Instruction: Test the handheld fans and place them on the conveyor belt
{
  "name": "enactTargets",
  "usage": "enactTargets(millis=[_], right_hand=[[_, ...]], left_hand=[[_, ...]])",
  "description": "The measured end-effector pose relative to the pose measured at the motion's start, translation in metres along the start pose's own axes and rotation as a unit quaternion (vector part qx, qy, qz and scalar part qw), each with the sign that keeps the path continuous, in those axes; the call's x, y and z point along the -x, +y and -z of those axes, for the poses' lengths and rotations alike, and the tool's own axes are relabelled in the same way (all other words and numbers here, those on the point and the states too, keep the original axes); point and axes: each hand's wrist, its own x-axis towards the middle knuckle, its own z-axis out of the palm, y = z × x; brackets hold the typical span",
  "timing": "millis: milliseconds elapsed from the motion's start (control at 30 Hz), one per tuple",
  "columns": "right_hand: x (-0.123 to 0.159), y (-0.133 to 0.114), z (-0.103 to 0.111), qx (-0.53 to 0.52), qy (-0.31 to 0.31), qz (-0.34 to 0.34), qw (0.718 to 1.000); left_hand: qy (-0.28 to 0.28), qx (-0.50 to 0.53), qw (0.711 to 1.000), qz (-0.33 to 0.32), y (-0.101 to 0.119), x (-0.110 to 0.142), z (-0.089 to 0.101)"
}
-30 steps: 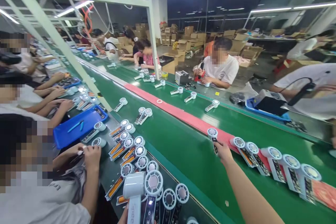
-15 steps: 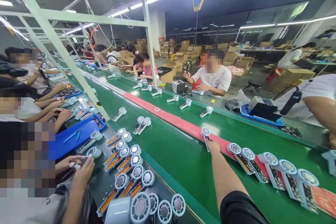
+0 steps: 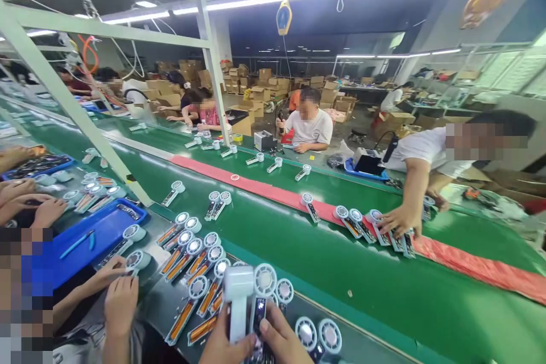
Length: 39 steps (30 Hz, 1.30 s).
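Note:
My left hand (image 3: 226,340) wraps round the handle of a pale blue handheld fan (image 3: 238,290), whose head is turned sideways. Right beside it is a second handheld fan (image 3: 265,280), grille facing me and circuit board bare in its open handle. My right hand (image 3: 285,336) grips this second fan's handle between thumb and fingers. My left thumb lies across the lower handles, so their ends are partly hidden. More fans with open handles (image 3: 194,247), several showing orange strips, lie left of my hands. Two fans (image 3: 306,330) lie just to the right.
A green conveyor belt (image 3: 273,256) with a red strip (image 3: 264,189) runs past. One fan (image 3: 307,199) lies on the strip; a co-worker's hand (image 3: 398,219) covers others farther right. A blue tray (image 3: 81,250) with pliers and another co-worker's hands (image 3: 121,296) are at left.
My right hand has let go of the fan on the red strip and come back to the fans by my left hand. The co-worker across has reached onto the row of fans. The view has swung right.

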Motion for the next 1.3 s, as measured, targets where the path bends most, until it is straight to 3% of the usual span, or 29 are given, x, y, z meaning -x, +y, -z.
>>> enactTargets(millis=[100,233,367,500,667,833,1067,1300], right_hand=[[0.012,-0.022,-0.033,-0.019,0.079,-0.022,0.996],[0.021,-0.052,-0.050,-0.034,0.180,-0.006,0.983],[0.042,-0.061,-0.052,-0.005,0.243,0.033,0.970],[0.063,-0.068,-0.055,0.012,0.290,0.082,0.953],[0.078,-0.085,-0.066,-0.021,0.270,0.130,0.954],[0.088,-0.106,-0.073,0.036,0.166,0.177,0.969],[0.115,-0.115,-0.044,0.055,0.141,0.182,0.972],[0.137,-0.112,-0.020,0.016,0.146,0.149,0.978]], left_hand=[[-0.066,-0.067,0.995,-0.039,0.006,-0.002,-0.007],[-0.141,-0.098,0.980,-0.102,0.028,0.005,-0.003],[-0.216,-0.009,0.976,-0.039,0.050,0.011,0.014],[-0.219,0.071,0.973,0.020,0.069,0.012,0.029],[-0.212,0.158,0.964,0.016,0.086,0.020,0.025],[-0.228,0.167,0.958,-0.048,0.085,0.037,0.000],[-0.219,0.171,0.960,-0.043,0.072,0.065,-0.035],[-0.197,0.189,0.962,0.000,0.063,0.087,-0.057]])
